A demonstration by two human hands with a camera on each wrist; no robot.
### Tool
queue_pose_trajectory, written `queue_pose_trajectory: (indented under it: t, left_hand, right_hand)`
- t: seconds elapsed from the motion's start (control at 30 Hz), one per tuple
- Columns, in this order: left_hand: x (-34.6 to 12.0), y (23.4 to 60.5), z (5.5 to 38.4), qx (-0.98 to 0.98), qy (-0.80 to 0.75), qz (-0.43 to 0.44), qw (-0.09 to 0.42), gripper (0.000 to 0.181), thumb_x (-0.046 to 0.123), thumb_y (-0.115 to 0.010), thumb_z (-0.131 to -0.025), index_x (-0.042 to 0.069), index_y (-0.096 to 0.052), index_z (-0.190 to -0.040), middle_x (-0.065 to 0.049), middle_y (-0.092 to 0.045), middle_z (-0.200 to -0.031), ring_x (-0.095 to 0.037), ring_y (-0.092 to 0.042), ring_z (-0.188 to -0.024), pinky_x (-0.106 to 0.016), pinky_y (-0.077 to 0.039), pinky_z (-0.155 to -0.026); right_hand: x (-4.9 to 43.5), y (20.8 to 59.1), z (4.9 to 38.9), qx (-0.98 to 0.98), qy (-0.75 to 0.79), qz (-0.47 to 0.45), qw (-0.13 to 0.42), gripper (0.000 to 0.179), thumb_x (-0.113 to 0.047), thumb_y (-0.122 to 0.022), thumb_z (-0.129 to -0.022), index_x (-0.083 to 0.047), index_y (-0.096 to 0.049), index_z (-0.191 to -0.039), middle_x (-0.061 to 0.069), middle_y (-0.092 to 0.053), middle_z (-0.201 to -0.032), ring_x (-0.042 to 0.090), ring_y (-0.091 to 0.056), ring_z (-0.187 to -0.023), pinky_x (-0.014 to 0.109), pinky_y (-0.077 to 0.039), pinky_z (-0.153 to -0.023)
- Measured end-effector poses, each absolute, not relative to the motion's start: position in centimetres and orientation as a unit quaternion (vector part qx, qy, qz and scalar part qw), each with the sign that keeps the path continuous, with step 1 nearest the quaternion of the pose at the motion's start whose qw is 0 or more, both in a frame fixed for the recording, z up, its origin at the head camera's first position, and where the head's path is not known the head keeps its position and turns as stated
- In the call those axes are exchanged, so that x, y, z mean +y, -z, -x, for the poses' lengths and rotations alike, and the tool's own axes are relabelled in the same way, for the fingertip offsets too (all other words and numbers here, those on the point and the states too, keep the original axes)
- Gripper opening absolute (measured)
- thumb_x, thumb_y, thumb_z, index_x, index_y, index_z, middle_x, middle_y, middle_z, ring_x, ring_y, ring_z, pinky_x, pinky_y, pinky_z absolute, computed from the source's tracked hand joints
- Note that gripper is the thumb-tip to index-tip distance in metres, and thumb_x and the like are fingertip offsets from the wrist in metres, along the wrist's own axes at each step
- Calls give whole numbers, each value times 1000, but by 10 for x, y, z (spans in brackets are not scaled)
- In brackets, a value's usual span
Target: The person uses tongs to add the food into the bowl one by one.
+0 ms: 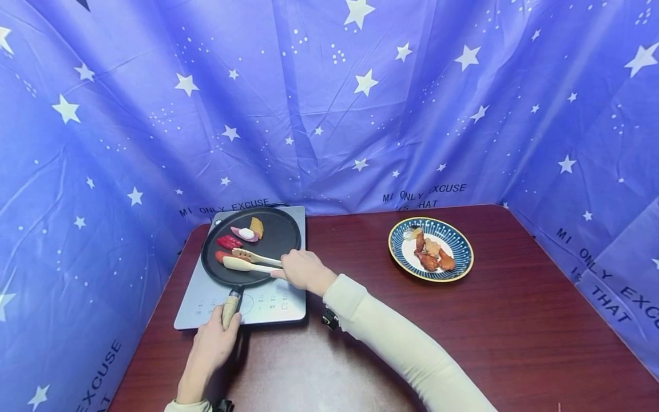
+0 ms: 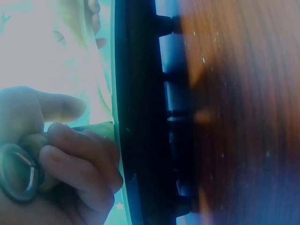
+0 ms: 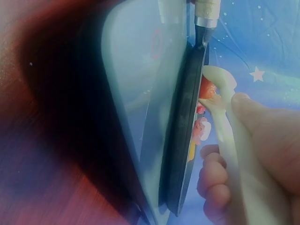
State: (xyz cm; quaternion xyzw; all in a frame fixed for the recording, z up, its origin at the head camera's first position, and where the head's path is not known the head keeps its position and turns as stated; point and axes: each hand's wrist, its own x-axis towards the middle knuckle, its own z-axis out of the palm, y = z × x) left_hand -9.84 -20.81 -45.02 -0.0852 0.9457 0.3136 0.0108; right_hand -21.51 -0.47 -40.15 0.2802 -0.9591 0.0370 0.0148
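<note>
My left hand (image 1: 215, 341) grips the wooden handle (image 1: 230, 311) of a flat black frying pan (image 1: 280, 234). Cream-coloured tongs (image 1: 250, 265) are held in my right hand (image 1: 306, 271), their tips over the front left part of the pan. Between or just beneath those tips lies a reddish-brown food piece (image 1: 220, 256); whether the tongs pinch it I cannot tell. Farther back in the pan are a red piece (image 1: 229, 242), a pink piece with a white top (image 1: 247, 234) and a golden-yellow piece (image 1: 257, 227). In the right wrist view the tongs (image 3: 234, 154) reach towards the food at the pan's edge.
Beneath the pan stands a silver induction cooker (image 1: 195, 312) with touch marks on its front. A blue-patterned plate (image 1: 467, 266) with several brown food pieces (image 1: 431, 256) sits at the right on the dark red table (image 1: 520, 309). A blue star-printed curtain (image 1: 319, 166) hangs behind and at both sides.
</note>
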Motion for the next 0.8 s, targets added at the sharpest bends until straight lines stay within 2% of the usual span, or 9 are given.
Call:
queue_pose_trajectory:
  t: [0.27, 0.57, 0.8]
  left_hand:
    - [-208, 452, 98, 946, -311, 89, 11, 45, 36, -50, -94, 4, -46, -125, -10, -55, -74, -25, -53, -64, -39, -40, -54]
    - [-209, 452, 99, 946, -310, 90, 10, 46, 35, -50, -94, 3, -45, -127, -11, -55, -74, -26, -53, -64, -40, -40, -55]
    - [-210, 452, 98, 947, -309, 90, 9, 46, 36, -50, -94, 3, -45, -126, -12, -56, -76, -28, -53, -66, -42, -41, -56]
  right_hand:
    - [-4, 394, 210, -964, -27, -263, 2, 45, -54, -50, -92, -12, -61, -80, 3, -60, -71, 19, -59, -61, 35, -47, -53]
    - [8, 384, 206, -967, -28, -254, -1, 46, -56, -51, -91, -11, -61, -84, 3, -59, -70, 20, -58, -62, 36, -46, -53]
    - [27, 379, 202, -966, -43, -254, 5, 44, -55, -52, -91, -14, -58, -77, 2, -54, -64, 19, -53, -54, 35, -43, -50]
